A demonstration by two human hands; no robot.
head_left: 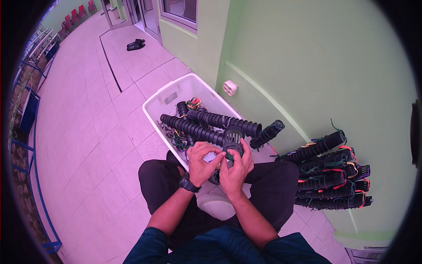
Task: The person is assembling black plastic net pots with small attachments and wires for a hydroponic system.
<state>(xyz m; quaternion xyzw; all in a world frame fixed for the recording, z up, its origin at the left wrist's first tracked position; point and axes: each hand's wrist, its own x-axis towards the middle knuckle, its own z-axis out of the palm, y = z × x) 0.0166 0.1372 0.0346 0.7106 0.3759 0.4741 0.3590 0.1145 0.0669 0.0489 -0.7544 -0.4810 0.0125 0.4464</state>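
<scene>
In front of me stands a stack of black slotted net pots (233,137), its open-slotted end facing up, with a green strip (229,156) on it. My left hand (203,162) is closed, thumb and forefinger pinched together at the strip. My right hand (237,169) curls against the near side of the stack, its fingertips at the same strip. The fingers partly cover the strip, so its ends are hidden. Below my hands, part of another black slotted piece (214,177) shows between my knees.
A white plastic tub (151,105) holds long stacks of black pots (193,130) and coloured strips (193,103). One stack (267,133) leans by its right side. More tied stacks (325,178) lie against the green wall (316,66). Black sandals (136,45) lie on the tiles.
</scene>
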